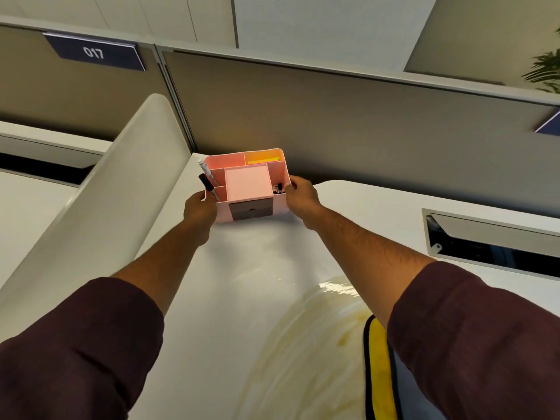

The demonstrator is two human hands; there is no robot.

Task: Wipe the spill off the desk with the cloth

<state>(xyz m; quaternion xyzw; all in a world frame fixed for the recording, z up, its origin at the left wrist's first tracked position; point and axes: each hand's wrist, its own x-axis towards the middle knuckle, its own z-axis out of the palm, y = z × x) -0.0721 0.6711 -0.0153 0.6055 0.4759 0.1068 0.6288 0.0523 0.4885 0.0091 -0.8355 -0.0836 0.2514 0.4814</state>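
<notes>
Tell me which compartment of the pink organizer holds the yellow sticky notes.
The far right compartment of the organizer, against the partition, holds the sticky notes. The far left one beside it looks empty, and the markers stand in the left slot.

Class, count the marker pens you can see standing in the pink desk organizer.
2. A white-capped marker and a black-capped marker both stand in the left compartment of the pink organizer, beside the left hand. Others may be hidden inside.

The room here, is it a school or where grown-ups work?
Most likely an office where grown-ups work. A white desk sits between grey cubicle partitions, one carrying a number sign reading 017, and both hands hold a pink desk organizer with pens and sticky notes.
</notes>
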